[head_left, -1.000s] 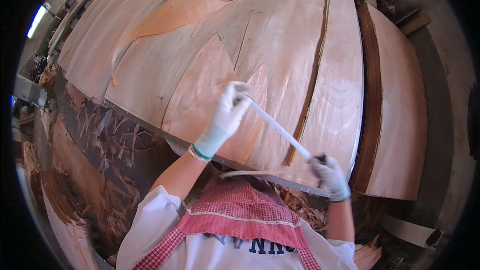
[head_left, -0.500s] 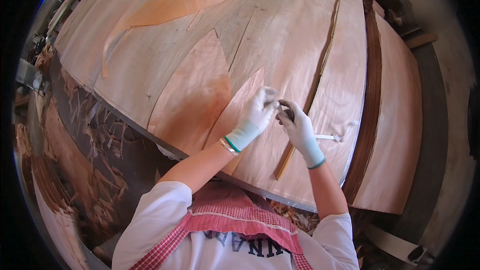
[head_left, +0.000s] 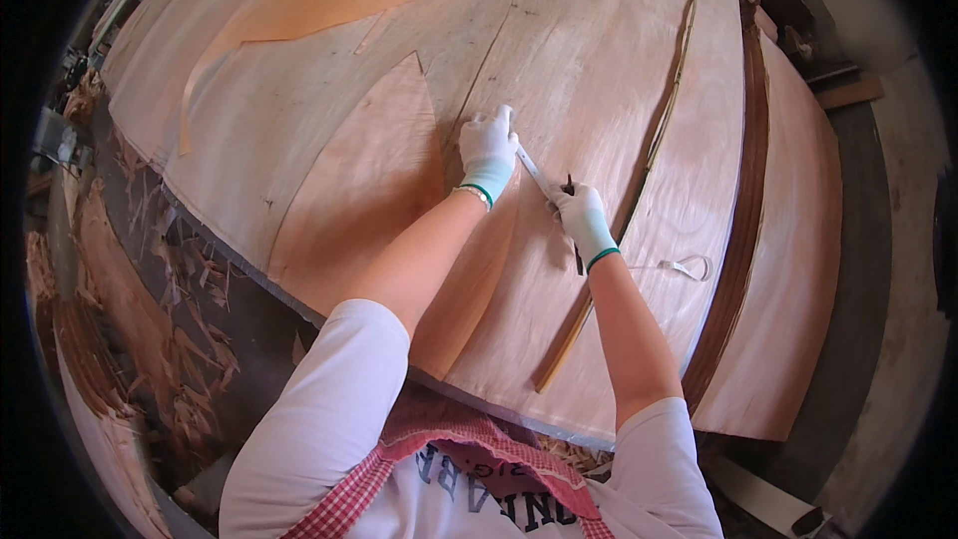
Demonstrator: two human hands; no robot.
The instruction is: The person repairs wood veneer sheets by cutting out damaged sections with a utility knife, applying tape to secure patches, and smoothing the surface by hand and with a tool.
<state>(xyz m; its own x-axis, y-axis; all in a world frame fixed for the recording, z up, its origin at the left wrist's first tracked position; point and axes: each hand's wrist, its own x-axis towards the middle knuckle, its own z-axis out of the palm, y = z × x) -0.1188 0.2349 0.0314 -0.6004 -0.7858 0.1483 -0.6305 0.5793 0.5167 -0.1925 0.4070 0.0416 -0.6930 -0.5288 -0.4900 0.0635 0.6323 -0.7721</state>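
A short strip of white tape point(head_left: 536, 171) stretches between my two gloved hands over the stack of thin wood veneer sheets point(head_left: 589, 70). My left hand point(head_left: 488, 148) is closed on the strip's far end, low over the veneer beside a long seam. My right hand point(head_left: 582, 216) pinches the near end and also grips a slim dark tool point(head_left: 578, 260), which pokes out above and below the fist; its kind is not clear. Between my left arm and the seam lies a pointed reddish veneer piece point(head_left: 369, 170). A loose loop of white tape point(head_left: 689, 268) rests to the right of my right forearm.
A curled orange veneer strip point(head_left: 319, 0) lies across the far left of the stack. A narrow yellowish wooden stick point(head_left: 564, 344) runs along a dark gap near my right hand. Torn veneer scraps point(head_left: 195, 329) cover the left floor; another veneer stack point(head_left: 798, 240) stands right.
My left hand has moved away and left, my right hand slightly nearer. They have parted, with the tape strip now drawn out between them. The narrow pointed veneer piece beside my left hand has shifted.
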